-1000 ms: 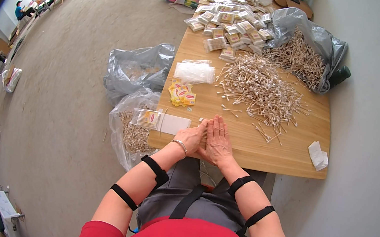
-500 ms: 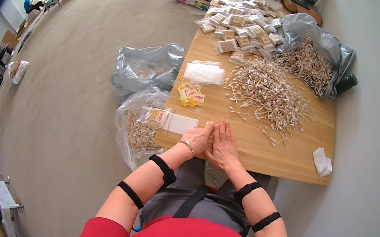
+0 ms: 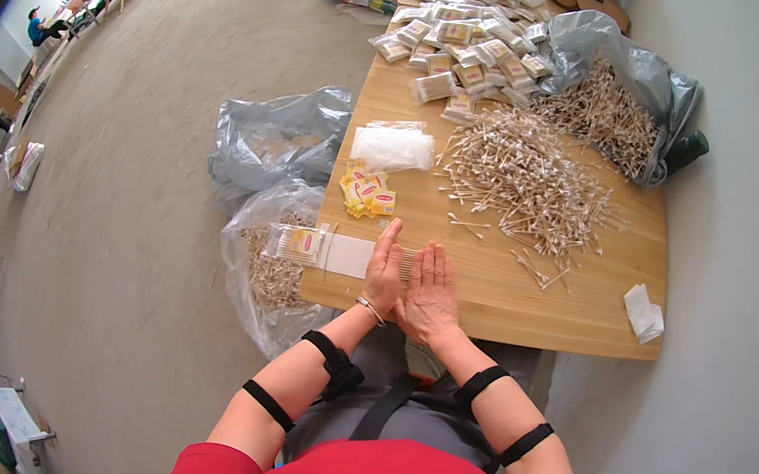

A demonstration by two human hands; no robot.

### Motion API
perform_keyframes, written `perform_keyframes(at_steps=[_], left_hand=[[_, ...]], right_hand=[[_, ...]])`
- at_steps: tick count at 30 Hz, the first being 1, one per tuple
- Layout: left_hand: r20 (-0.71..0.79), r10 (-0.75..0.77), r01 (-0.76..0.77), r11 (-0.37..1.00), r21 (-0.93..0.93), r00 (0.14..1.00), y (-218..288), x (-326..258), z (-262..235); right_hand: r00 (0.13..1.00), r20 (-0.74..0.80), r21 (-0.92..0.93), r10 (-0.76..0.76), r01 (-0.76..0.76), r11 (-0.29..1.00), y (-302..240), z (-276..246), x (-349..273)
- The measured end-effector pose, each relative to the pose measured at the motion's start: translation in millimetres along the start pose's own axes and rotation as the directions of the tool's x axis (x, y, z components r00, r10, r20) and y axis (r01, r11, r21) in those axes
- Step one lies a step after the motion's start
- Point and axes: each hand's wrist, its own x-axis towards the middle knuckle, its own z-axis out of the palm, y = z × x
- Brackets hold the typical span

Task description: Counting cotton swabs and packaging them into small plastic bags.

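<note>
Near the table's front edge, my left hand [image 3: 382, 273] stands on its edge with fingers stretched out, beside a row of cotton swabs [image 3: 407, 264]. My right hand [image 3: 431, 295] lies flat with fingers extended, palm down over the right part of that row and covering much of it. The heels of both hands nearly meet. Just left of my left hand is a white card strip [image 3: 349, 256]. At its far end a clear bag of swabs with a yellow label [image 3: 300, 243] reaches over the table's left edge.
A loose heap of swabs [image 3: 531, 172] spreads beyond my hands, near a grey bag of swabs [image 3: 614, 116]. Yellow labels [image 3: 367, 194], clear sleeves [image 3: 394, 145] and a pile of filled packets [image 3: 473, 51] lie on the table [image 3: 528, 314]. A clear sack [image 3: 267, 268] stands on the floor.
My left hand has turned up onto its edge and its fingers have straightened, uncovering part of the swab row. My right hand stays flat. The view has shifted slightly.
</note>
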Motion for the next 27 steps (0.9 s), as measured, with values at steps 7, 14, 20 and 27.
perform_keyframes(at_steps=[7,14,20,27], left_hand=[[-0.061,-0.064,0.054,0.986,-0.159,0.996,0,9,-32],[-0.061,-0.083,0.077,0.992,-0.100,0.995,9,16,-65],[-0.032,-0.152,0.142,0.966,-0.216,0.988,10,12,-75],[-0.070,-0.083,0.079,0.995,-0.058,0.994,5,15,-70]], right_hand=[[0.999,-0.024,0.134,0.023,-0.019,0.991,-36,14,22],[0.999,-0.032,0.156,0.031,-0.026,0.987,-64,18,40],[0.995,0.092,0.251,-0.041,0.016,0.968,-66,7,40],[0.989,0.124,0.225,0.075,-0.102,0.969,-68,9,45]])
